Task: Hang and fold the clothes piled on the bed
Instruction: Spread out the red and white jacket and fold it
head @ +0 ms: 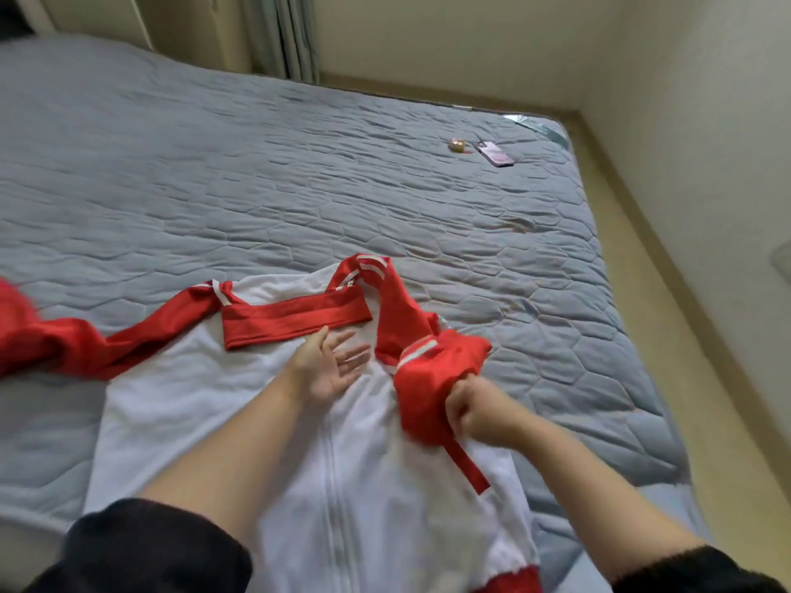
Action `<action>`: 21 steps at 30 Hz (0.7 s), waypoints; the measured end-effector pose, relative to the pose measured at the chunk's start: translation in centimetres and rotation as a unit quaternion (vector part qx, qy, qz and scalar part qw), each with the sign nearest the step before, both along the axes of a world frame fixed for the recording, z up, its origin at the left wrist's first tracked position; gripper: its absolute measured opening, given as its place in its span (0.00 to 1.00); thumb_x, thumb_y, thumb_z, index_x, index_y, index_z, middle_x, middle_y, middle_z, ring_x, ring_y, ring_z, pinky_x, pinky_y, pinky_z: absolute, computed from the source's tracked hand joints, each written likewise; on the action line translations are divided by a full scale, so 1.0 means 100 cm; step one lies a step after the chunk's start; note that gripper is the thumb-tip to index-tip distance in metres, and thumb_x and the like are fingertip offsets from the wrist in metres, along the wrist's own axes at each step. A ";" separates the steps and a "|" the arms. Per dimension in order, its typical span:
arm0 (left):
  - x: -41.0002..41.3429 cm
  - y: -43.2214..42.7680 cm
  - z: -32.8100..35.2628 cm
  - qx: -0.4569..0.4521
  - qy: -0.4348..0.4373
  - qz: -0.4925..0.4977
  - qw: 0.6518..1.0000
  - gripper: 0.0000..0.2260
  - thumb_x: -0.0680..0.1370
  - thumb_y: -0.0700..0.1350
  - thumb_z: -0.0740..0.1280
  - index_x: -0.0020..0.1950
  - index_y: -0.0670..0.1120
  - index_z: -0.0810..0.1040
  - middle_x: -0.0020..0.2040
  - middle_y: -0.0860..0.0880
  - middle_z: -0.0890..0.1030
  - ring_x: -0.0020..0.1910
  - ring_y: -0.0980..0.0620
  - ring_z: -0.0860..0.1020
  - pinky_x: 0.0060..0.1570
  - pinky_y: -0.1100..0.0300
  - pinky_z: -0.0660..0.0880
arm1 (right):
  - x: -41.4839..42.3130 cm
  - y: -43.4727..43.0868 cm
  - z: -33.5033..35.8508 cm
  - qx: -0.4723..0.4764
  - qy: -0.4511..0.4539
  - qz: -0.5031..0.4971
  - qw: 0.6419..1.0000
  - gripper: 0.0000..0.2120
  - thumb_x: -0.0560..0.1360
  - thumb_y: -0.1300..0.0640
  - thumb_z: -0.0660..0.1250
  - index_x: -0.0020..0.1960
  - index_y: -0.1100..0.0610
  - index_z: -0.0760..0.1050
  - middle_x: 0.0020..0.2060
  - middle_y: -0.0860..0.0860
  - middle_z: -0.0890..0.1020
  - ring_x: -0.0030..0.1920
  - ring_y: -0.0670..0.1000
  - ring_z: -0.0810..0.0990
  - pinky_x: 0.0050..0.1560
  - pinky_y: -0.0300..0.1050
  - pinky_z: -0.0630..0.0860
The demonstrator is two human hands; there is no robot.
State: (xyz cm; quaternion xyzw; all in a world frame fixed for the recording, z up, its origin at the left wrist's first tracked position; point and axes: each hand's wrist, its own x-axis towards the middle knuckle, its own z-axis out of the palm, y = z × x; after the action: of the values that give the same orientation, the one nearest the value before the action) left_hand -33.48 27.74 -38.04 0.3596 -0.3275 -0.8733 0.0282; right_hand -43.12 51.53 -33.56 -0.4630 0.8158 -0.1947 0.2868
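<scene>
A white zip-up jacket (205,404) with red sleeves and a red collar lies front up on the grey quilted bed (257,173). Its left sleeve (85,344) stretches out flat toward the left edge of the view. My left hand (329,361) rests flat, fingers spread, on the white chest just below the red collar (295,318). My right hand (475,408) grips the bunched end of the right red sleeve (423,378), which is folded in over the jacket's right side. The sleeve's red cuff band hangs below my fist.
A pink phone (494,153) and a small gold object (457,144) lie on the bed at the far right. Cream walls and a wooden bed frame edge (667,267) run along the right. A curtain (282,32) hangs at the back.
</scene>
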 end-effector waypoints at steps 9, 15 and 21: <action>0.032 0.069 0.029 -0.113 -0.112 -0.114 0.981 0.16 0.83 0.46 0.56 0.69 0.44 0.69 0.58 0.42 0.77 0.56 0.47 0.74 0.55 0.57 0.66 | -0.004 -0.014 -0.014 -0.166 -0.507 -0.592 0.604 0.13 0.74 0.47 0.65 0.43 0.58 0.73 0.37 0.53 0.75 0.35 0.50 0.74 0.33 0.41 0.69; 0.061 0.062 0.033 -0.084 -0.113 -0.088 0.986 0.12 0.82 0.48 0.57 0.62 0.46 0.72 0.58 0.42 0.77 0.49 0.47 0.77 0.55 0.53 0.70 | 0.032 -0.026 0.017 -0.226 -0.434 -0.308 0.816 0.16 0.68 0.79 0.57 0.40 0.62 0.77 0.30 0.52 0.79 0.29 0.46 0.77 0.33 0.36 0.75; 0.100 0.041 0.029 -0.046 -0.119 -0.163 0.978 0.18 0.83 0.56 0.51 0.60 0.45 0.72 0.53 0.41 0.78 0.46 0.44 0.78 0.50 0.49 0.75 | 0.060 0.001 0.006 0.025 -0.380 -0.213 0.900 0.18 0.69 0.75 0.51 0.35 0.61 0.76 0.37 0.55 0.83 0.35 0.51 0.81 0.37 0.41 0.76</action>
State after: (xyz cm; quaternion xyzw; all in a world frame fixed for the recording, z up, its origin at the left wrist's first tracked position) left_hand -23.45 31.83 -35.09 0.4010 -0.4226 -0.8012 -0.1368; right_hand -37.17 51.63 -32.92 -0.1614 0.7282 -0.3925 0.5381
